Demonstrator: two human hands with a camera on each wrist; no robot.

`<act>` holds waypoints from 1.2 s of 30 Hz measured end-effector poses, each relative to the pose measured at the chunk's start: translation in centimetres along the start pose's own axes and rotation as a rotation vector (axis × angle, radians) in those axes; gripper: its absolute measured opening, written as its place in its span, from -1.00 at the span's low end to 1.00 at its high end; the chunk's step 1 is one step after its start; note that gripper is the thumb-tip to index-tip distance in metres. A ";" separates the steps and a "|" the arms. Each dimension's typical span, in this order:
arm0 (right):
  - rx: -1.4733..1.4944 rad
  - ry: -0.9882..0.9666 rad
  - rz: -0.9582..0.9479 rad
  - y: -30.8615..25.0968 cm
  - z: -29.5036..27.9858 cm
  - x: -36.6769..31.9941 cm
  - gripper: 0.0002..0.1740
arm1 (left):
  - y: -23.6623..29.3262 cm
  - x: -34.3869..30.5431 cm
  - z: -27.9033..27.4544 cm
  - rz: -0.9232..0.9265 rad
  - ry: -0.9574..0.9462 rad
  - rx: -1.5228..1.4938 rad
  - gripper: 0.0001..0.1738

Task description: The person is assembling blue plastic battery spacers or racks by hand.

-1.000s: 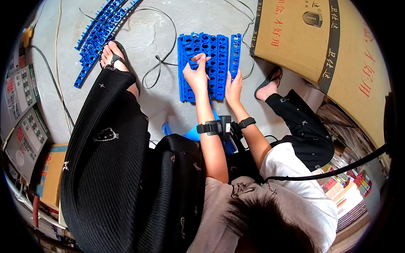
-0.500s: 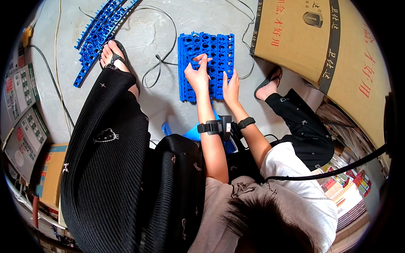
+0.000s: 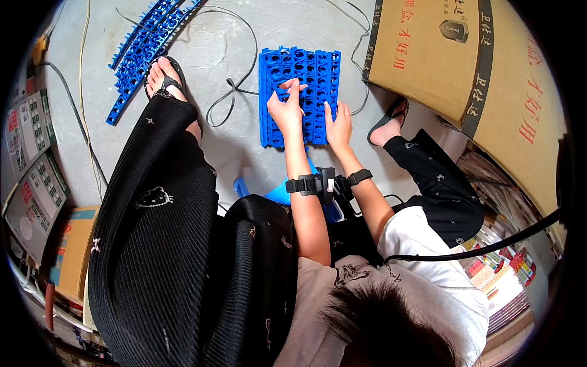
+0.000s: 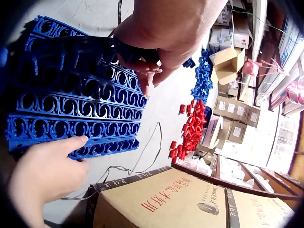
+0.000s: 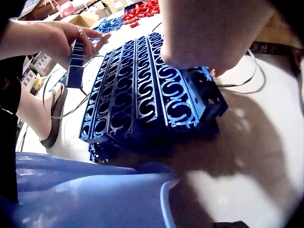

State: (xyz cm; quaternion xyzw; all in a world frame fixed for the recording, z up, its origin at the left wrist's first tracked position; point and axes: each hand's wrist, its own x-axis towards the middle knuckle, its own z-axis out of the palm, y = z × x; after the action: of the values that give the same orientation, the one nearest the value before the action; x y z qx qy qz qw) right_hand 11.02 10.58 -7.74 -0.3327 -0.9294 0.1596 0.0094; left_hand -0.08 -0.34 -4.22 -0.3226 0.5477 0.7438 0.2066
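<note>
A seated person in black trousers and a white T-shirt works with both hands over a block of blue slotted plastic strips, which lies between the two feet, its parallel rows of round openings facing up. The left hand is drawn in, its thumb and fingers pinching a slim blue strip that is raised at the block's left side and seen edge-on from the right wrist. The right hand is at the block's right edge, with one digit lying over the outermost strip and the others along the outer side; whether it pinches that strip or only presses it, one cannot tell. More blue strips lie in a slanting group on the grey floor, beside the sandalled left foot. A thin cable loops between that group and the block. A large printed carton stands to the right, near the right foot. From the left wrist, small red pieces and small blue pieces lie in separate heaps farther off, the blue ones just beside an open carton.
</note>
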 end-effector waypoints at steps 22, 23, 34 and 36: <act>0.217 0.128 0.081 1.7 3.1 -0.9 -0.69 | 0.0 0.2 -0.5 -0.010 0.030 -0.029 -0.85; 0.216 0.139 0.091 1.7 3.2 -0.9 -0.69 | 0.0 0.2 -0.5 -0.011 0.032 -0.025 -0.85; 0.264 0.097 0.148 1.6 3.2 -0.8 -0.68 | -0.3 0.1 -0.3 0.012 0.018 0.006 -0.83; 0.286 0.072 0.185 1.1 2.9 -0.8 -0.66 | -0.3 0.1 -0.3 0.005 0.011 0.018 -0.83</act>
State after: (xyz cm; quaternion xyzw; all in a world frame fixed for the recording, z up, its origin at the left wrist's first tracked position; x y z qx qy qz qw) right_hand 11.97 10.02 -10.76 -0.4176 -0.8617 0.2785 0.0751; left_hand 0.13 -0.56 -4.54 -0.3236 0.5562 0.7376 0.2047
